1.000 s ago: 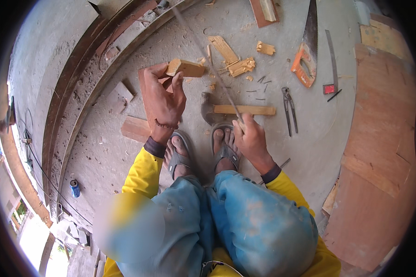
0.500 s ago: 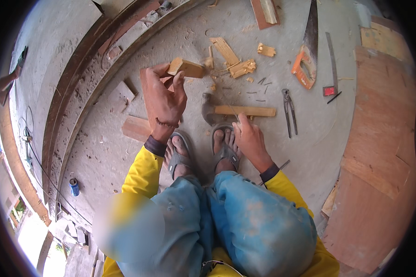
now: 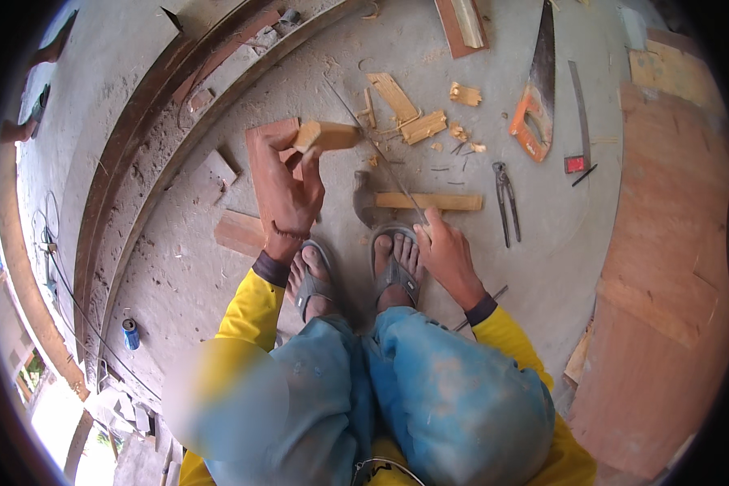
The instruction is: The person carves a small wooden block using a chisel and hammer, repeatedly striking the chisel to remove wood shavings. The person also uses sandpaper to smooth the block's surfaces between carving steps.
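Note:
My left hand [image 3: 293, 194] grips a short wood block [image 3: 330, 136] between thumb and fingers, holding it above the concrete floor. The block's pale cut end faces toward my left. My right hand [image 3: 448, 253] is closed round the near end of a thin dark metal rod [image 3: 390, 172]. The rod slants up and left, passing by the block's right end; I cannot tell whether they touch. A claw hammer [image 3: 437, 201] with a wooden handle lies on the floor just beyond my right hand.
Split wood pieces [image 3: 397, 95] and loose nails [image 3: 440, 169] lie ahead. To the right are pincers [image 3: 506, 202], an orange-handled handsaw [image 3: 533, 117] and a square [image 3: 577, 162]. Plywood [image 3: 664, 243] borders the right. A reddish board [image 3: 261, 162] lies beneath my left hand; a blue can [image 3: 130, 334] stands left.
The rod, blurred before, shows clearly now, stretching past the block. My right hand has shifted slightly toward me. Wood scraps beyond the hammer have separated, and a small piece lies farther right.

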`<action>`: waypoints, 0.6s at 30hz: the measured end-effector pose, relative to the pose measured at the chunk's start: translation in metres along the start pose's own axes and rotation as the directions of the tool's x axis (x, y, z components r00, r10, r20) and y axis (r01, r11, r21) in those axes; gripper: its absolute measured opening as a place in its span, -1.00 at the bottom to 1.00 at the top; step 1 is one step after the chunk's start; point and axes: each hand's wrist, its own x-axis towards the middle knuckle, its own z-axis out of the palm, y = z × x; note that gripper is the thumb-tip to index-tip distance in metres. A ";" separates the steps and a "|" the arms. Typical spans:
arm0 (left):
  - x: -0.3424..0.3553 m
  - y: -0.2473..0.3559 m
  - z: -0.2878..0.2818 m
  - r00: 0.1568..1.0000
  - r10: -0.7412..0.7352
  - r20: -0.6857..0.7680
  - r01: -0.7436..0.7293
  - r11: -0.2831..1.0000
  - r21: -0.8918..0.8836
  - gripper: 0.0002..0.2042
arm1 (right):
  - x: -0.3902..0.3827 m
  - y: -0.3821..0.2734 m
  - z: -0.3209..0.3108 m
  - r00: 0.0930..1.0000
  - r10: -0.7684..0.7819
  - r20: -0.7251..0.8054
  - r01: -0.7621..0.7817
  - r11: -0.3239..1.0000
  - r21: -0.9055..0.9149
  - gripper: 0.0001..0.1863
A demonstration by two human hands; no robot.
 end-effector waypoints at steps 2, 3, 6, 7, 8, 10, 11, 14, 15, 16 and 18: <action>-0.012 -0.005 0.001 0.998 0.069 -0.011 -0.069 0.996 -0.062 -0.68 | 0.001 -0.003 -0.002 0.997 -0.057 -0.043 0.059 0.998 0.038 -0.73; -0.018 -0.007 0.001 0.995 0.100 -0.013 -0.101 0.990 -0.095 -0.68 | 0.000 -0.007 -0.005 0.995 -0.080 -0.064 0.083 0.995 0.057 -0.73; -0.033 -0.010 0.002 0.994 0.100 -0.040 -0.104 0.987 -0.126 -0.68 | -0.003 -0.028 -0.006 0.971 -0.218 -0.102 0.221 0.975 0.017 -0.74; -0.034 -0.011 0.001 0.998 0.057 -0.030 -0.060 0.992 -0.108 -0.67 | -0.003 -0.028 -0.004 0.977 -0.193 -0.091 0.194 0.981 0.000 -0.74; -0.035 -0.010 0.002 0.998 0.054 -0.026 -0.057 0.992 -0.113 -0.67 | 0.001 -0.027 -0.005 0.981 -0.173 -0.083 0.172 0.985 -0.018 -0.75; -0.036 -0.009 0.003 0.999 0.046 -0.019 -0.048 0.991 -0.121 -0.66 | 0.003 -0.021 -0.004 0.986 -0.149 -0.078 0.148 0.989 -0.017 -0.75; -0.036 -0.010 0.003 0.997 0.069 -0.015 -0.071 0.990 -0.124 -0.66 | 0.005 -0.015 -0.003 0.986 -0.150 -0.079 0.151 0.989 0.008 -0.76; -0.035 -0.011 0.006 0.994 0.113 -0.012 -0.113 0.985 -0.129 -0.66 | 0.005 -0.021 -0.005 0.971 -0.203 -0.130 0.211 0.976 0.057 -0.77; -0.035 -0.011 0.006 0.994 0.110 -0.018 -0.112 0.985 -0.129 -0.66 | 0.005 -0.026 -0.007 0.962 -0.226 -0.154 0.239 0.969 0.069 -0.78; -0.035 -0.011 0.006 0.994 0.108 -0.024 -0.111 0.986 -0.128 -0.66 | 0.004 -0.023 -0.003 0.965 -0.220 -0.142 0.232 0.970 0.069 -0.78; -0.034 -0.011 0.007 0.990 0.144 -0.008 -0.144 0.980 -0.138 -0.66 | 0.007 -0.015 0.004 0.969 -0.209 -0.135 0.218 0.974 0.057 -0.79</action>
